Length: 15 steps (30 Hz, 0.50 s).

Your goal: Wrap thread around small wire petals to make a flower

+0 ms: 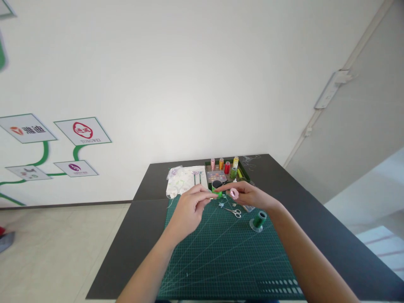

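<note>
Both my hands are raised over the green cutting mat [221, 256], their fingertips close together. My left hand [192, 210] is closed in a pinch; a thin, small thing at its fingertips is too fine to make out. My right hand [249, 195] grips a pink spool [234, 193], its hollow end showing, while the index finger stretches towards the left fingertips. Just beyond the hands is a bright green spool with a dark top [217, 184], partly hidden. Scissors [234, 212] and small pale blue pieces [221, 205] lie below the fingers.
A green thread spool [259, 219] stands upright on the mat, right of the scissors. At the back, a tray [206, 168] holds several coloured thread spools and a bead box [216, 176]. Left of it, a white sheet [179, 179] bears two thin green stems [200, 178]. Behind the table rises a wall.
</note>
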Tool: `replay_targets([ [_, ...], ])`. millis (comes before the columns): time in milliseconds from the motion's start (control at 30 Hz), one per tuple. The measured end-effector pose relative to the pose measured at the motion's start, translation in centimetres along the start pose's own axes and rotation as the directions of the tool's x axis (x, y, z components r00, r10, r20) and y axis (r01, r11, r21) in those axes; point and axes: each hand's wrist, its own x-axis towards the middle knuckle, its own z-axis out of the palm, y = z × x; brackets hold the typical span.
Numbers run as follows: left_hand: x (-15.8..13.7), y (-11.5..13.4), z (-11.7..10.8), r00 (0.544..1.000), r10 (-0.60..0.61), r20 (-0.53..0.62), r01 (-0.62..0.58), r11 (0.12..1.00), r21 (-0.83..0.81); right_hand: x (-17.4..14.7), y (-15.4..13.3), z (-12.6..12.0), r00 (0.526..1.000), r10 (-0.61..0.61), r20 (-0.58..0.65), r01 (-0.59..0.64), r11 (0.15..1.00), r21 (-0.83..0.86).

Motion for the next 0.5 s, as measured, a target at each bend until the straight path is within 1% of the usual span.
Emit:
replay_targets([
  [67,-0.1,-0.3,0.1,0.999,-0.003,-0.040,0.004,1.000,0.008,-0.4,0.8,0.9,0.997,0.044,0.060,-0.045,0.999,0.023],
  [167,-0.3,-0.8,0.3,0.997,-0.004,-0.079,0.007,0.999,0.039,-1.4,1.2,2.2,0.995,0.062,0.077,-0.063,0.998,0.010],
  [200,-0.4,-1.0,0.3,0.996,-0.001,-0.087,0.005,0.999,0.053,-1.8,1.1,2.6,0.996,0.066,0.064,-0.067,0.998,0.007],
  [300,-0.5,-1.3,0.5,0.994,0.022,-0.103,-0.011,0.994,0.106,-2.8,0.3,3.6,0.992,0.098,0.078,-0.099,0.995,0.010],
  [500,-0.8,-1.6,0.8,0.997,0.027,-0.077,-0.008,0.971,0.241,-4.6,-1.6,4.6,0.988,0.127,0.089,-0.126,0.992,-0.012],
])
